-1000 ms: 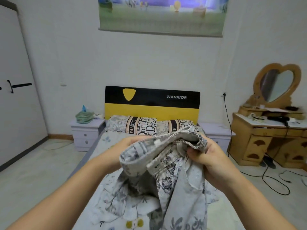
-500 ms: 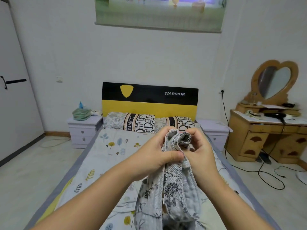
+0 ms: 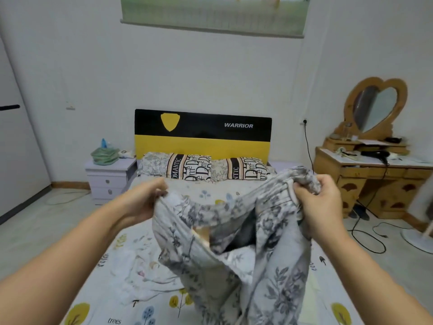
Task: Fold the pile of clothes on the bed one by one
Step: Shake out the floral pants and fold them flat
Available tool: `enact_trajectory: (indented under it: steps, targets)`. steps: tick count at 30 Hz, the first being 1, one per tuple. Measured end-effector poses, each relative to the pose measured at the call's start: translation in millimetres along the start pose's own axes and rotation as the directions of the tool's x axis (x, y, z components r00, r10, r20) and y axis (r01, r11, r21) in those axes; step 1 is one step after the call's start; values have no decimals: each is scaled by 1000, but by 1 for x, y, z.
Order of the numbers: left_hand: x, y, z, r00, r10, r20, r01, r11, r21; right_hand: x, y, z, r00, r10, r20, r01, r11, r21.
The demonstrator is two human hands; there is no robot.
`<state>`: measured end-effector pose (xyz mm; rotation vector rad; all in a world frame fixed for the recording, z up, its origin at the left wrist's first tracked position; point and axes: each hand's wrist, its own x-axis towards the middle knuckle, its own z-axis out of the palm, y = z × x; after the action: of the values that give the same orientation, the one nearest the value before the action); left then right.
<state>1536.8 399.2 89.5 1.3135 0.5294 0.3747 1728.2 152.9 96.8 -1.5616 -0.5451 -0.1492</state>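
A grey floral-print garment [image 3: 264, 266] hangs in front of me above the bed [image 3: 112, 259], stretched wide along its top edge. My left hand [image 3: 143, 202] grips its left end, fingers curled into the cloth. My right hand [image 3: 321, 202] grips the bunched right end at about the same height. The garment's lower part drapes down toward the sheet. A pale crumpled piece of clothing [image 3: 145, 277] lies on the bed under and left of it.
Two patterned pillows [image 3: 187, 168] lean at the black and yellow headboard [image 3: 201, 134]. A white nightstand [image 3: 109, 177] stands left of the bed. A wooden dressing table [image 3: 375, 181] with a heart mirror is at the right, with cables [image 3: 365, 233] on the floor.
My hands were together, pinching the garment's bunched top. They have moved apart sideways, spreading the top edge open and wide.
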Motion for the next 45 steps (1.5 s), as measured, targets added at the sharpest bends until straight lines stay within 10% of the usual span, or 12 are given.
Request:
enact_trajectory:
  steps: [4, 11, 18, 25, 31, 45]
  targets:
    - [0, -12, -40, 989, 18, 147, 2, 991, -136, 19, 5, -22, 995, 42, -88, -44, 999, -21]
    - [-4, -11, -43, 964, 226, -137, -140, 875, 463, 18, 4, -42, 997, 41, -60, -50, 984, -168]
    - [-1, 41, -15, 806, 573, -149, -481, 780, 401, 0, -23, -71, 998, 60, -32, -65, 975, -214]
    - [-7, 153, 18, 539, 836, 106, -677, 354, 646, -13, -107, -109, 988, -24, -152, 19, 999, -36]
    - [-15, 220, 65, 393, 904, 166, -756, 216, 618, -27, -173, -126, 948, -215, -233, 241, 966, 93]
    - [96, 22, 143, 791, 470, 393, -607, 520, 600, -47, 14, -175, 868, 240, -435, -251, 967, 34]
